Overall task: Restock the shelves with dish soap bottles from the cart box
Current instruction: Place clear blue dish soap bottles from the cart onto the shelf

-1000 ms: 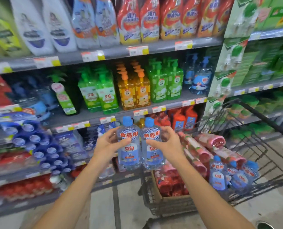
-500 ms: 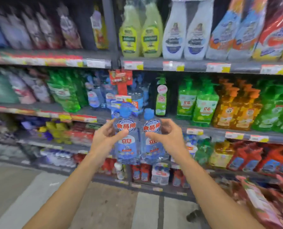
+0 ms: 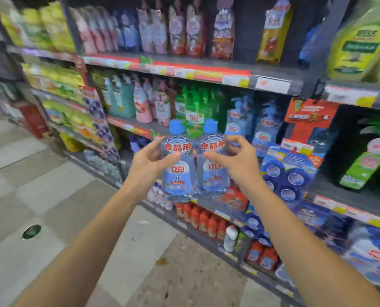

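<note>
Two soap bottles were held, one gripped by each of the left hand and right hand, before the shelves, neither yet placed.

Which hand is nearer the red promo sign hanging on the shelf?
Right. The right hand, gripping a blue-capped bottle, sits just left of the red promo sign; the left hand is farther left.

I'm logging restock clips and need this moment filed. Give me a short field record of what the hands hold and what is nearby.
left hand: grips the left bottle
right hand: grips the right bottle
bottles: clear blue, blue caps, upright, side by side, touching
position: held in the air before the shelf, not yet placed
nearby: similar blue bottles on the shelf behind
cart: not in view
</note>
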A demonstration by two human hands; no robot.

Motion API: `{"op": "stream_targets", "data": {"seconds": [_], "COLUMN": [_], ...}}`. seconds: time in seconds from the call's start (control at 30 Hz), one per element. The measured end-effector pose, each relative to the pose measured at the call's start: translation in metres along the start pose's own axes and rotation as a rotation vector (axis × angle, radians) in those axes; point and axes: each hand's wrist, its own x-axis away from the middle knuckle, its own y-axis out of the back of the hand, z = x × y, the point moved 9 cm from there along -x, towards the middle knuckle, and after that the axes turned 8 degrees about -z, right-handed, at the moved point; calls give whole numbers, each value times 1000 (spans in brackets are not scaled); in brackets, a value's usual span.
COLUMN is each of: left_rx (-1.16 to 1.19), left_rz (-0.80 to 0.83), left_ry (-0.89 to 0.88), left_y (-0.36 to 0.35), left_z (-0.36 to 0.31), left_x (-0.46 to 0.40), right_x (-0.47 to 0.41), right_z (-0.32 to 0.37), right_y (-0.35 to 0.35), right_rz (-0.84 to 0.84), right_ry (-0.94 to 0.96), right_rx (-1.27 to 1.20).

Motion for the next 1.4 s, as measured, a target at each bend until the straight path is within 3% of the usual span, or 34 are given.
{"op": "stream_targets", "data": {"seconds": [0.43,0.83,0.97,1.4], "left_rx": [-193,-191,-175,-122], "left_rz": [-116,-131,-153,56], "left_ry": [-48,-142,-176,-286], "left_y": [170,280,326,449], "left_z": [-7,-63,-67,-108], "left_x": [-189,-376,-428,-626], "right_x": [-144,-296,-330,-431], "right_z": [-20,27,36,88], "right_y": [-236,-418,-475,-635], "right_rz": [148,203,184,-17], "right_ry": [-27,45,84,190], "right_rx": [-147,-169,-160,-114]}}
